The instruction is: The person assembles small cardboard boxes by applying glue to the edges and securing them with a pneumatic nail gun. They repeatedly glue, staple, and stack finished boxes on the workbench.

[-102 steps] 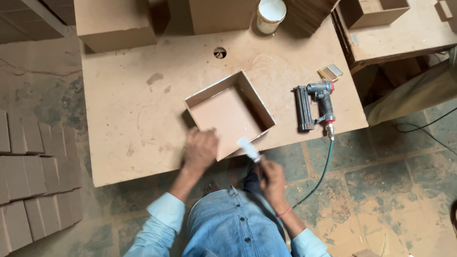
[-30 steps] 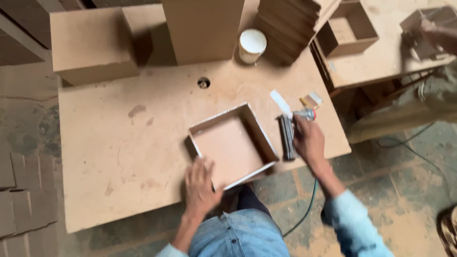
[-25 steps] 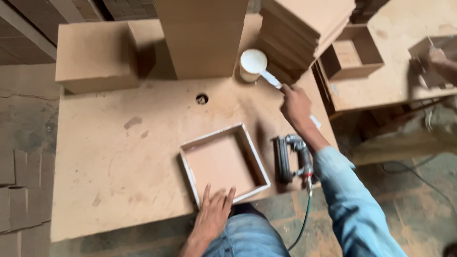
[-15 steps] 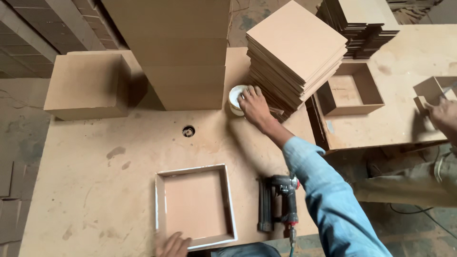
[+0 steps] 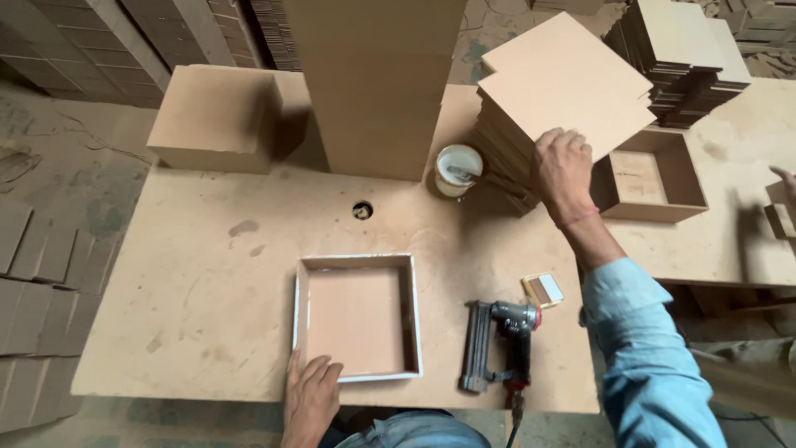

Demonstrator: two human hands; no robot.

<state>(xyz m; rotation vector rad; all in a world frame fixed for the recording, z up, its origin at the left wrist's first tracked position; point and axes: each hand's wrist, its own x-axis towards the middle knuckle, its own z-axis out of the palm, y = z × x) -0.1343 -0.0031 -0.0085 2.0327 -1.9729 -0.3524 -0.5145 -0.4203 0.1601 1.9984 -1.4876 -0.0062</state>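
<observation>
Curls the fingers [image 5: 557,145] of the right hand [image 5: 562,170], held close together, over the near corner of a tan square fibreboard panel [image 5: 568,83] lying askew on a stack of like panels [image 5: 504,153], far and right of the shallow open square fibreboard box with white-edged rims [image 5: 356,319]. Cannot tell whether the thumb grips underneath, hidden by the hand itself. Rests the left hand [image 5: 311,398], fingers loosely spread and flat, against that box's near left corner, holding nothing. Has left, within the last half second, the small round white tub [image 5: 458,170] beyond the box and just left of the stack, and moved on to the panel; has parked the brush in the tub, though only a pale handle tip shows there. Has kept the box in place at the near edge of the dusty fibreboard worktable [image 5: 207,274]. Leaves the dark pneumatic nail gun [image 5: 502,344] untouched just right of the box, with a small flat yellow-edged pack [image 5: 542,289] beyond it. Shows, farther right of the box, a second open brown box [image 5: 651,174] on an adjoining table, and beyond the box a tall column of closed fibreboard boxes [image 5: 377,83], its top cut off by the frame. Crops the light blue sleeve [image 5: 647,348] at the lower edge. Catches another person's fingertips [image 5: 783,178] at the far right border, too little to read.
</observation>
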